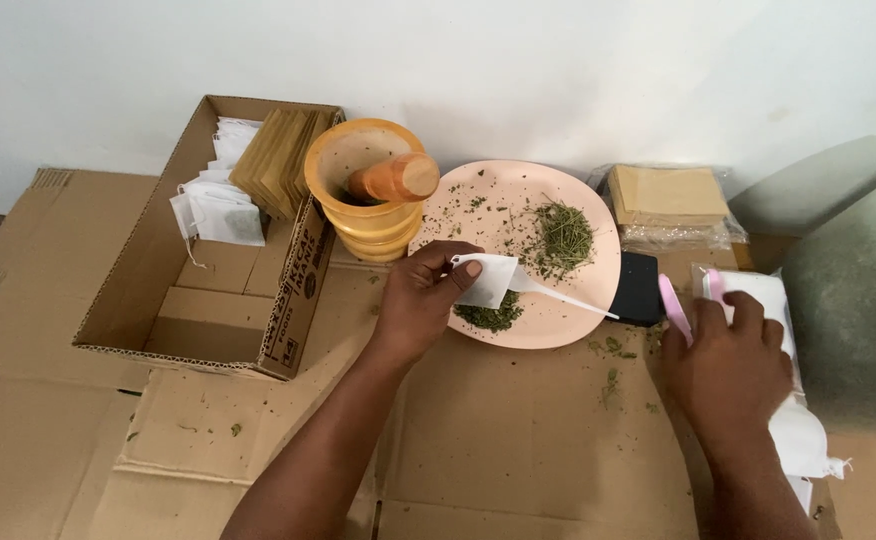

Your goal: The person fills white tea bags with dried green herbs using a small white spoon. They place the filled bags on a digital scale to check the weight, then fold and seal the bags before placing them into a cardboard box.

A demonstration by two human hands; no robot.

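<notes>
- Sachet [486, 280], a small white paper one, is being pinched between the closed fingers of the left hand [420, 300] above the near rim of the pink plate [478, 225]
- White spoon [558, 295] is lying beside it, near the dried green herbs [561, 238]
- Right hand [728, 365] is resting on a white packet [793, 420]; its fingers are curled, grip unclear
- Tilting the sachet could be spilling herbs onto the cardboard [518, 440]

open brown cardboard box [208, 300] sits at nine o'clock, white paper sachets [216, 205] and tan envelopes [276, 160] stacked inside, dark print on its near flap. at two o'clock, a clear plastic pack of tan envelopes [668, 200]. at three o'clock, a white soft pack [793, 420] under the right hand [728, 370].
</notes>
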